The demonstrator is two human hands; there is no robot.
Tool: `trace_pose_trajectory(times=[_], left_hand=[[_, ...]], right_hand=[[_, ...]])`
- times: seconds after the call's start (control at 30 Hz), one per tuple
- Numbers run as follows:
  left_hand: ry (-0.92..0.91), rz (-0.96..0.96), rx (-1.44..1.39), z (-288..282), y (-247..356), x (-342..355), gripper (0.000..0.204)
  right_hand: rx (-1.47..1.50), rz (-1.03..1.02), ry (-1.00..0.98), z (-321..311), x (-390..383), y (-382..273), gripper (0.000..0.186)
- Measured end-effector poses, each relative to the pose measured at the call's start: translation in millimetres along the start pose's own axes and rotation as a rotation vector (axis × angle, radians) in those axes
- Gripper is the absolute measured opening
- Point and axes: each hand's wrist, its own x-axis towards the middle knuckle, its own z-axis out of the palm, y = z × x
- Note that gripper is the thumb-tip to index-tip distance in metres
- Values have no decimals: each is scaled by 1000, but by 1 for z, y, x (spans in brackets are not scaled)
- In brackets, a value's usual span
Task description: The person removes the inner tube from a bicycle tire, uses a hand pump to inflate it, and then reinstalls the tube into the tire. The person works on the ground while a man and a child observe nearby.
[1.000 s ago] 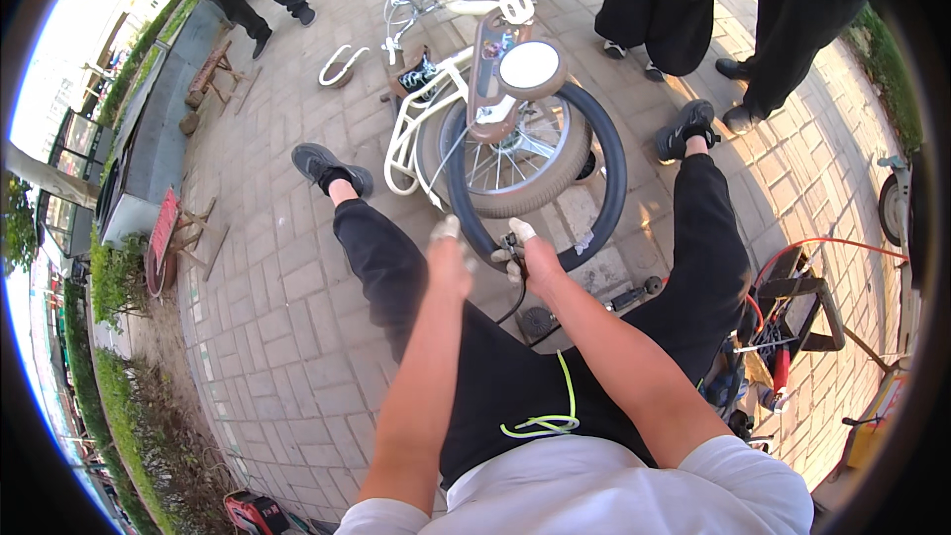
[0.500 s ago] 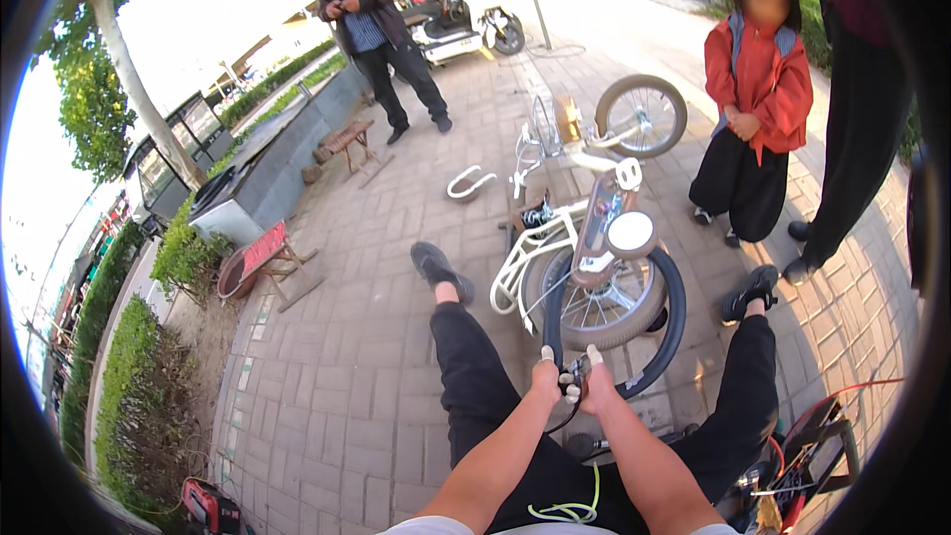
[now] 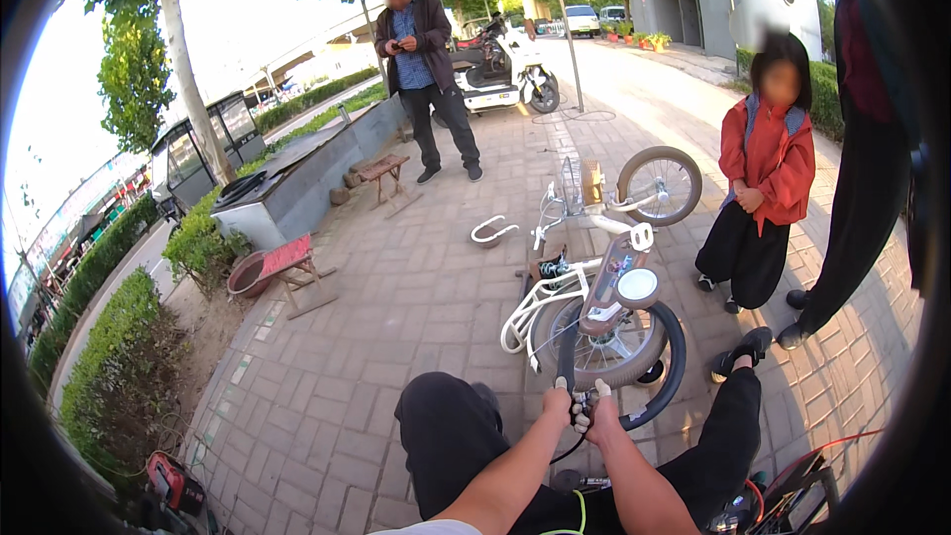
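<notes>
Both my hands are together at the near end of a black inner tube point(image 3: 678, 355), which loops around the rear wheel of a white bicycle point(image 3: 602, 309) lying on its side. My left hand point(image 3: 558, 400) is closed on the tube where it comes down from the wheel. Beside it, nearly touching, my right hand point(image 3: 599, 413) grips a small dark fitting close to the tube; its exact shape is hidden by the fingers. A thin black hose point(image 3: 570, 451) runs from between the hands toward a metal-and-black pump-like part point(image 3: 586, 481) by my lap.
A child in red point(image 3: 768, 163) stands right of the bicycle, beside another person's dark-trousered legs point(image 3: 860, 208). Farther off, a person point(image 3: 421, 59) holds something small. A curved white part point(image 3: 492, 229) lies on the paving. A red stool point(image 3: 287, 256) stands left; tools point(image 3: 802, 490) lie lower right.
The view has tilted upward, so the scene sits lower. My left leg has drawn in, its knee now raised. Both hands remain at the same place on the tube.
</notes>
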Motion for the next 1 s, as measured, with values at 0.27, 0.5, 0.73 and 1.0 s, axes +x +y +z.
trace_pose_trajectory(times=[0.27, 0.5, 0.73, 1.0], left_hand=[[43, 7, 141, 13, -19, -8, 32], [26, 84, 520, 8, 0, -17, 38], [-13, -7, 246, -22, -23, 6, 66], [28, 44, 304, -21, -25, 6, 57]], right_hand=[[-50, 99, 58, -36, 14, -3, 64], [95, 19, 292, -36, 26, -2, 65], [-548, -302, 339, -11, 48, 27, 28], [-491, -333, 353, 10, 34, 21, 27]])
